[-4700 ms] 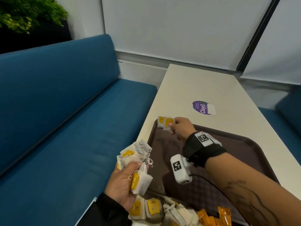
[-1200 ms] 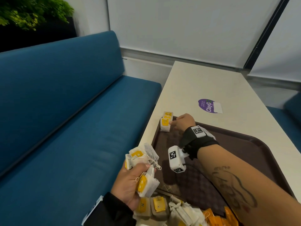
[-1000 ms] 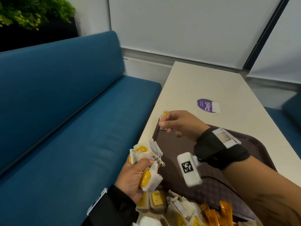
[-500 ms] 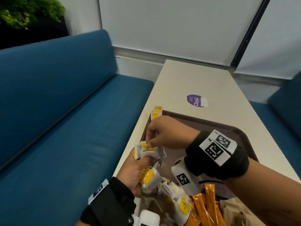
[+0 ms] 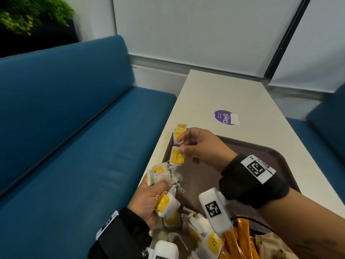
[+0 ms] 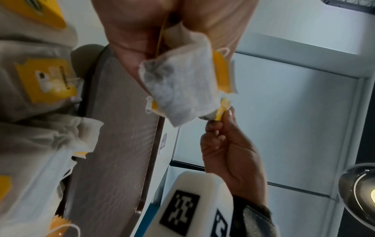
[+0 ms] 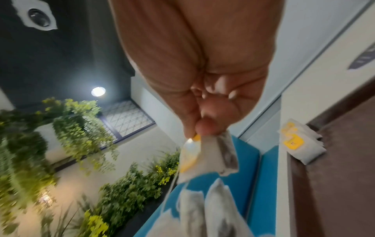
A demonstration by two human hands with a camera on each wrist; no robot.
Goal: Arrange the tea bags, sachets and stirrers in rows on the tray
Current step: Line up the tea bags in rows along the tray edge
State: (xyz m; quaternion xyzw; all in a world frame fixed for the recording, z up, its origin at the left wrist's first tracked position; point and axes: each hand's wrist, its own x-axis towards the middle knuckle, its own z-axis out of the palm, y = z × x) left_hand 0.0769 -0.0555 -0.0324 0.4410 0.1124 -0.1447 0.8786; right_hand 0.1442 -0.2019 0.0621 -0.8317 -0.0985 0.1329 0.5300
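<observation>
Head view: the right hand [image 5: 202,146] pinches one tea bag [image 5: 177,156] by its top edge, long axis hanging near vertical with the yellow tag facing the camera, above the brown tray [image 5: 276,156] at its ten o'clock corner. Two placed tea bags [image 5: 179,132] lie there, overlapping the rim (long axes toward twelve). The left hand [image 5: 151,200] has its grip closed round a bunch of tea bags [image 5: 162,176]. Orange sachets [image 5: 240,238] lie at six o'clock.

Left wrist view: the fingers [image 6: 219,126] of the right hand nip the tag.

Right wrist view: the bag dangles toward six o'clock, pinched tight.
</observation>
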